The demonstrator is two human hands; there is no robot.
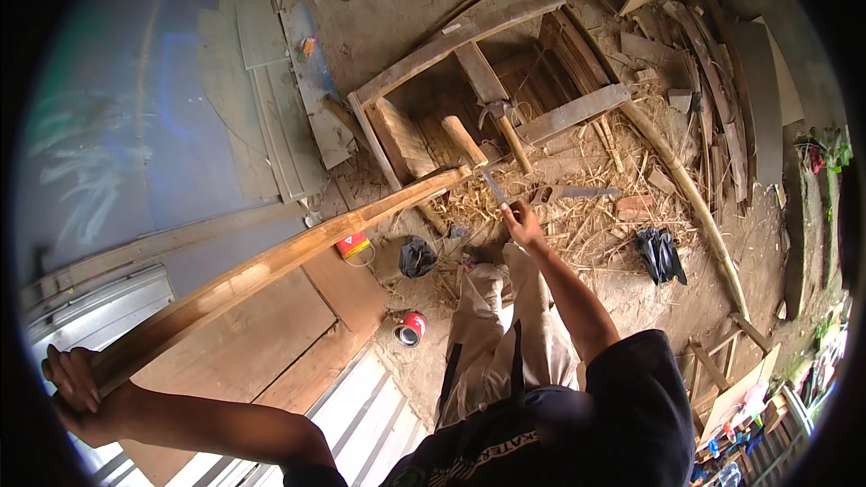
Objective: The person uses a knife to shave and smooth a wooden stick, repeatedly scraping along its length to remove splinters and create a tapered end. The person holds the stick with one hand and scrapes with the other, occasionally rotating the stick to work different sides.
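Note:
A long squared wooden beam [262, 272] slants across from the lower left to the middle of the view. My left hand [79, 394] is wrapped round its near end. At the far end, my right hand [521, 224] pinches a narrow, flat grey metal blade [493, 188], whose tip points at the beam's end. I cannot tell whether it touches the wood. Just beyond this end stands a short wooden block [464, 141]. A claw hammer [514, 137] leans on the wooden frame [469, 32] close by, and a handsaw [570, 192] lies right of my right hand.
Wood shavings [577, 225] cover the ground round the frame. Near my legs are a red can [409, 328], a crumpled black bag [417, 257] and a red-yellow container [353, 244]. Another black bag [661, 255] and a long pole [677, 171] lie to the right.

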